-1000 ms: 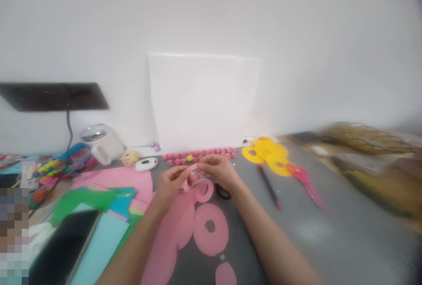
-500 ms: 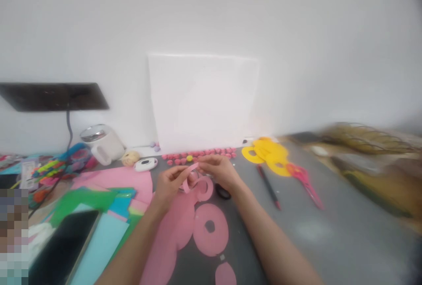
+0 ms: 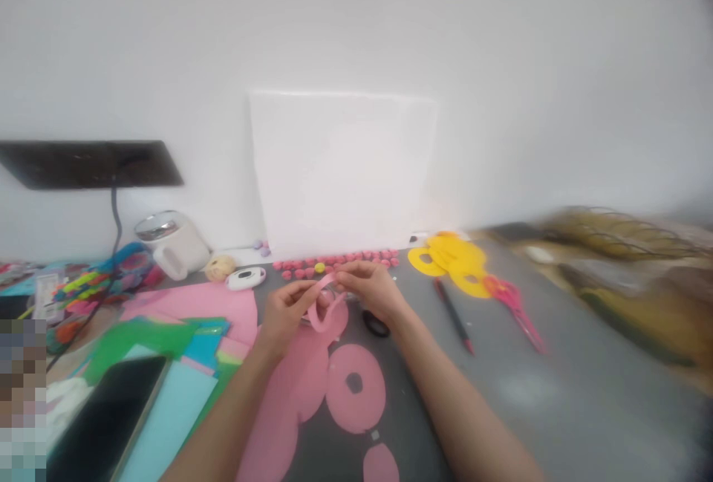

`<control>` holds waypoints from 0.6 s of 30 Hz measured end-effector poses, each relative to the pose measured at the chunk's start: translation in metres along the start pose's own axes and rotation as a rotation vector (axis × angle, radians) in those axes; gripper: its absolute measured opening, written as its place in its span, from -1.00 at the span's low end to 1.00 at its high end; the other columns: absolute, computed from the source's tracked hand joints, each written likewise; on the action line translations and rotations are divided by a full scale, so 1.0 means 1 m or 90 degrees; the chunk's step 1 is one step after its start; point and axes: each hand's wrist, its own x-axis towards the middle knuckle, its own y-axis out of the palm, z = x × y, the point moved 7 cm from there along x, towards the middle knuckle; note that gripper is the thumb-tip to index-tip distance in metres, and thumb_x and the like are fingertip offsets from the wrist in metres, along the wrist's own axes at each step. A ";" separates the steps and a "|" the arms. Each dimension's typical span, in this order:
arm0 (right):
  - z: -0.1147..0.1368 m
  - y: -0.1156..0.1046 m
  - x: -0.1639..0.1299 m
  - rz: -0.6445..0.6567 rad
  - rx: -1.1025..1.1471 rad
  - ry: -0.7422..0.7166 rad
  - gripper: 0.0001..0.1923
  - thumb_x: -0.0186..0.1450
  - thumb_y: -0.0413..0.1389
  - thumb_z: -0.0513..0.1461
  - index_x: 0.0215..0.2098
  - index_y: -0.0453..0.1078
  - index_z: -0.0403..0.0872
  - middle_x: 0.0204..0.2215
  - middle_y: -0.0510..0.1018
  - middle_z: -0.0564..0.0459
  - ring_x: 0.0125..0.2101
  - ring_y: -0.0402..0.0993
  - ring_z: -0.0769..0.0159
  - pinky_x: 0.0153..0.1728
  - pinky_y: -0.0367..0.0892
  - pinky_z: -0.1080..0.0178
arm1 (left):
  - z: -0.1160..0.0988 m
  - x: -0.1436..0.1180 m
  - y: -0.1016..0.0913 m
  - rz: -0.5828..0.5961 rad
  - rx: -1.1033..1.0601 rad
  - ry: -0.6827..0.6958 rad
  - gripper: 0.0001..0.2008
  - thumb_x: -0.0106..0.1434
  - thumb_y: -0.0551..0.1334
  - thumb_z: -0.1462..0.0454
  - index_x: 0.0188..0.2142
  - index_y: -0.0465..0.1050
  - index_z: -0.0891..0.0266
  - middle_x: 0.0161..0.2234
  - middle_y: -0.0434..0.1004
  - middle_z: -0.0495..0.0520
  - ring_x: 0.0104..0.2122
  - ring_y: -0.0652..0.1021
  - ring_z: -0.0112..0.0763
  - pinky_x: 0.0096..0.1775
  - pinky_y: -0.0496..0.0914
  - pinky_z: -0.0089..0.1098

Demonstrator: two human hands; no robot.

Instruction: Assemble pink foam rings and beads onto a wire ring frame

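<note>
Between my fingertips, above the table, is a curled pink paper strip (image 3: 318, 316). My left hand (image 3: 287, 313) pinches its left side, and my right hand (image 3: 370, 290) grips its upper right end. Below my hands lies a larger pink sheet (image 3: 304, 382) with scalloped edges. A pink paper ring (image 3: 365, 404) with a hole in its middle rests to the right of that sheet. By my right wrist is a black loop (image 3: 376, 324), perhaps a scissor handle, mostly hidden. Behind my fingers run rows of small pink pieces (image 3: 304, 272) and one yellow piece (image 3: 319, 268).
To the right lie yellow paper rings (image 3: 457, 259), a black pen (image 3: 454, 316) and pink scissors (image 3: 518, 311). Coloured sheets (image 3: 172, 400) and a dark phone (image 3: 111, 415) are at left. A white mug (image 3: 181, 248) stands behind. A white board (image 3: 345, 170) leans against the wall.
The loose curl of the pink strip that hung to the right has been drawn in, leaving a narrower loop between my fingers. Both hands stay in nearly the same place.
</note>
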 end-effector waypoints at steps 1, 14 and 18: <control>0.000 0.001 0.000 0.001 -0.002 0.002 -0.76 -0.07 0.31 -0.16 -0.43 0.52 -0.10 -0.54 0.57 0.06 -0.48 0.47 0.35 -0.34 0.35 0.26 | 0.001 0.000 0.000 0.002 -0.005 -0.001 -0.79 0.09 0.27 0.16 -0.38 0.51 0.28 -0.53 0.51 0.03 -0.56 0.46 -0.45 -0.49 0.37 -0.46; 0.001 -0.001 -0.002 0.001 0.007 0.002 -0.74 -0.12 0.33 -0.16 -0.48 0.48 -0.11 -0.56 0.54 0.08 -0.53 0.42 0.38 -0.43 0.33 0.28 | 0.005 0.001 -0.005 -0.041 -0.003 -0.013 -0.77 0.03 0.31 0.15 -0.37 0.55 0.25 -0.51 0.54 0.01 -0.53 0.47 -0.45 -0.50 0.36 -0.49; 0.000 -0.001 -0.001 -0.001 0.015 -0.002 -0.76 -0.11 0.33 -0.17 -0.51 0.45 -0.11 -0.57 0.53 0.11 -0.54 0.40 0.42 -0.44 0.31 0.31 | 0.006 0.002 -0.007 -0.070 0.006 -0.032 -0.74 -0.03 0.34 0.14 -0.37 0.56 0.27 -0.47 0.56 0.04 -0.49 0.48 -0.42 -0.50 0.36 -0.48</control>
